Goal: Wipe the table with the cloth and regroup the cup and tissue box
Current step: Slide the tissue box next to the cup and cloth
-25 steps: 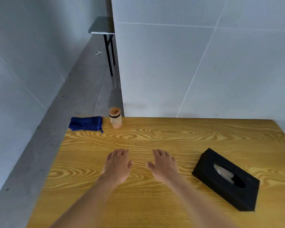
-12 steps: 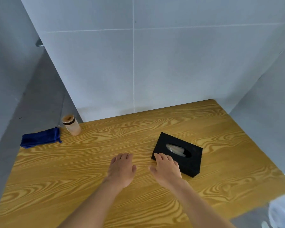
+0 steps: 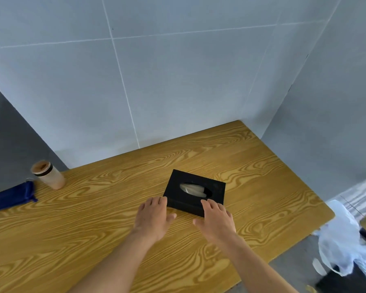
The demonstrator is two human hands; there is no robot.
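The tissue box [image 3: 195, 192], black with a pale tissue showing in its oval slot, is lying flat near the middle of the wood-grain worktop [image 3: 273, 176]. The left hand [image 3: 153, 217] is resting palm down at the box's near left corner, fingers spread and empty, with the fingertips at the box's edge; actual contact cannot be confirmed. The right hand [image 3: 217, 218] is lying palm down at the box's near right corner, its grip likewise spread and holding nothing, the fingertips reaching the box's near edge.

The cup [image 3: 48, 174], a translucent tumbler with a brown lid, is standing upright at the far left corner of the worktop, well apart from the box. The cloth [image 3: 10, 197], dark blue and folded, is lying just beside the cup at the left edge.

A white plastic bag [image 3: 342, 242] is sitting on the floor off the worktop's right side.
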